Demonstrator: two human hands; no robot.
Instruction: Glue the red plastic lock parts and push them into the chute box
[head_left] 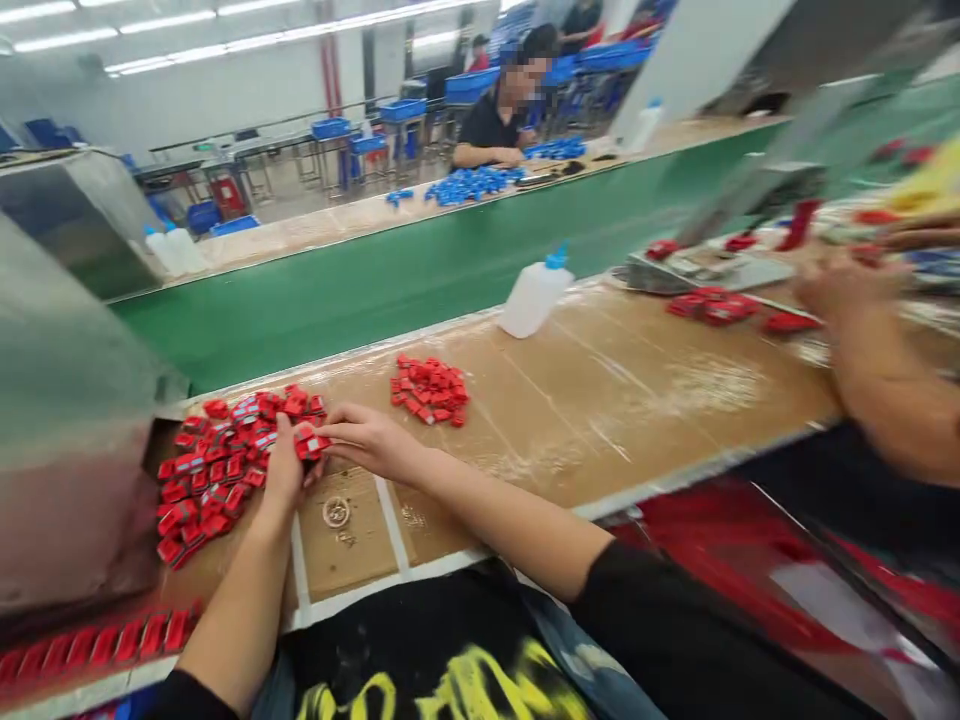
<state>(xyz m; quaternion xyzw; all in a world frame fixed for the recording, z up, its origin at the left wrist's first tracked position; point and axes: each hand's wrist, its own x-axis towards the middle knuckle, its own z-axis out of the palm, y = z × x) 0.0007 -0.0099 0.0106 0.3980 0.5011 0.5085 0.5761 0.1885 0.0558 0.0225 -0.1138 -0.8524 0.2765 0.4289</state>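
Between my hands is a small red toy car body (307, 442) with a pale patch on it. My left hand (286, 468) grips it from the left, thumb up along its side. From the right, the closed fingers of my right hand (375, 440) pinch its other edge. Just beyond and left of my hands lies a heap of similar red toy car bodies (217, 465) with dark and silvery parts. Farther right is a smaller pile of plain red plastic pieces (429, 390). Near my wrists a small round dish (336, 512) holds tiny metal-coloured pieces, and more lie beside it.
A white bottle with a blue cap (534, 298) stands at the bench's back edge. At right, a co-worker's hand (855, 285) works near red pieces (712, 305). A metal housing (67, 430) borders the left. Beyond the green belt (360, 290), another person (502, 110) sits by blue pieces (472, 185).
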